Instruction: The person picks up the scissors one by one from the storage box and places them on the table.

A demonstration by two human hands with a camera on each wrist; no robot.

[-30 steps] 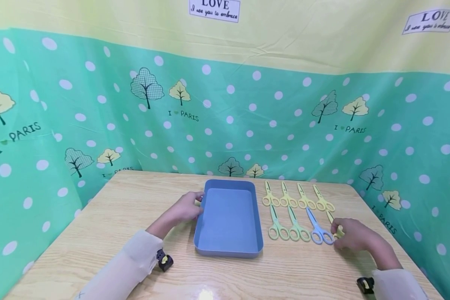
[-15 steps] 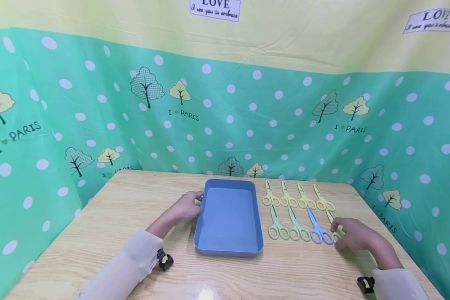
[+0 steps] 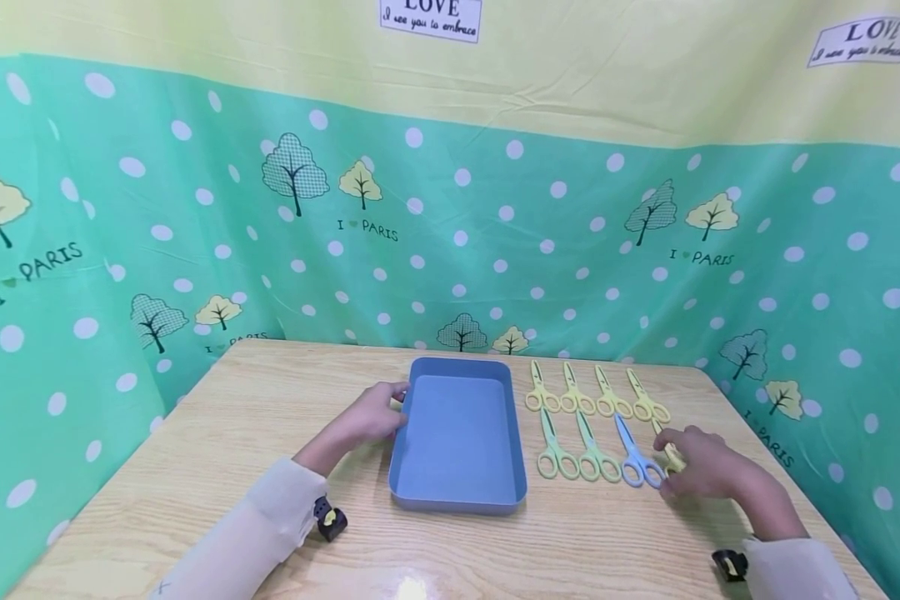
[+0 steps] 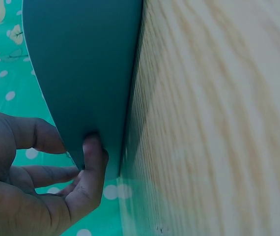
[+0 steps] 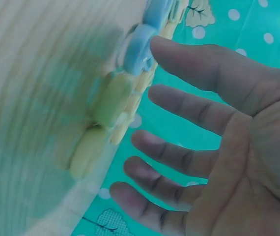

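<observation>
A blue-grey rectangular tray (image 3: pixel 461 437) lies on the table. My left hand (image 3: pixel 371 414) holds its left wall; in the left wrist view the thumb (image 4: pixel 93 152) presses the outer side and a finger meets the rim. My right hand (image 3: pixel 701 462) hovers at the front row's right end, over yellow scissors (image 3: pixel 673 457) whose handles it partly hides. In the right wrist view its fingers (image 5: pixel 179 157) are spread and hold nothing, with the thumb tip overlapping the handle of the blue scissors (image 5: pixel 139 49). Two green scissors (image 3: pixel 557 454) lie left of the blue pair.
Several yellow scissors (image 3: pixel 570 392) form a back row right of the tray, blades pointing away. The wooden table (image 3: pixel 292 367) ends at a green and yellow patterned curtain (image 3: pixel 450 208). Each wrist wears a black strap.
My right hand has shifted slightly left and up over the yellow scissors at the row's end. My left hand and the tray stay where they were.
</observation>
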